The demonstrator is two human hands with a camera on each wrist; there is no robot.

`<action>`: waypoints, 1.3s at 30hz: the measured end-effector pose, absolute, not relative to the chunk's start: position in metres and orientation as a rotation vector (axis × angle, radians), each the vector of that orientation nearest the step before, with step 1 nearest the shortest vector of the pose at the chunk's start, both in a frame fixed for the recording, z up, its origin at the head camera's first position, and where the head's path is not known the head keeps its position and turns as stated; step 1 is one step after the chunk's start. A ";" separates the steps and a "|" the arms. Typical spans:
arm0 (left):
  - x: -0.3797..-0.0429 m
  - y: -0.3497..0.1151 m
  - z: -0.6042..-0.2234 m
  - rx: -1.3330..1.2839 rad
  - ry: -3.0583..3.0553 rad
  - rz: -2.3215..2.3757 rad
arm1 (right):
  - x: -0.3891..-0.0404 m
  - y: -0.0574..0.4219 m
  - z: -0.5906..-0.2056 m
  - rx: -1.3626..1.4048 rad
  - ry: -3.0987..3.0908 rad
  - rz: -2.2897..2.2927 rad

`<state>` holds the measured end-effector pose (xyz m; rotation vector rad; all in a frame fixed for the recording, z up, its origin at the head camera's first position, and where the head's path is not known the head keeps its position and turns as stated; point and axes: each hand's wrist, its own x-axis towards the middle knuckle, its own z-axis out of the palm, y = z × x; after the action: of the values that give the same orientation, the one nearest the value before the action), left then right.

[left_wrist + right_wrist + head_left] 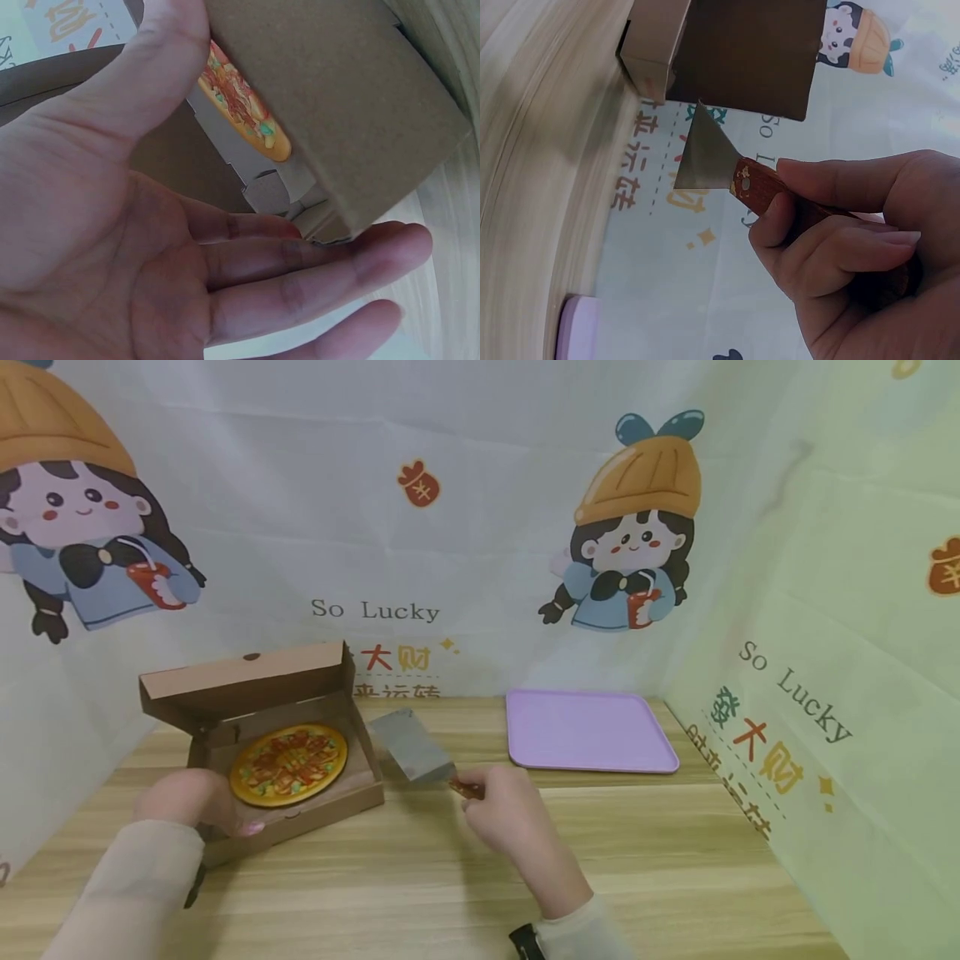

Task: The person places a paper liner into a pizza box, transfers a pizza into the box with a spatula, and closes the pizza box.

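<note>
On the left of the table stands a brown cardboard pizza box (337, 806) with its lid (247, 672) raised at the back. A round pizza (288, 764) with red and green topping lies inside it. My left hand (198, 797) is at the box's front left corner. In the left wrist view its fingers (300, 281) extend nearly straight along the cardboard at that corner. My right hand (510, 810) grips the brown handle of a spatula (412, 747). The flat metal blade points toward the box and is held above the table, right of the box.
A purple tray (592, 731) lies at the back right of the wood-grain table (420, 877). Printed cloth (480, 543) hangs behind the table and along its sides. A black band (527, 943) is at the right wrist.
</note>
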<state>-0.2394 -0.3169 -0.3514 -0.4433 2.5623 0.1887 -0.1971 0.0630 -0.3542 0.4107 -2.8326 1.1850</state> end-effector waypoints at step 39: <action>-0.239 -0.323 -0.352 -0.296 2.538 0.180 | -0.223 0.119 -0.367 0.068 -2.794 1.213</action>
<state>-0.2392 -0.3228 -0.3523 -0.2962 2.5383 0.1802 -0.2230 0.1190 -0.3666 0.0685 -2.7938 1.2129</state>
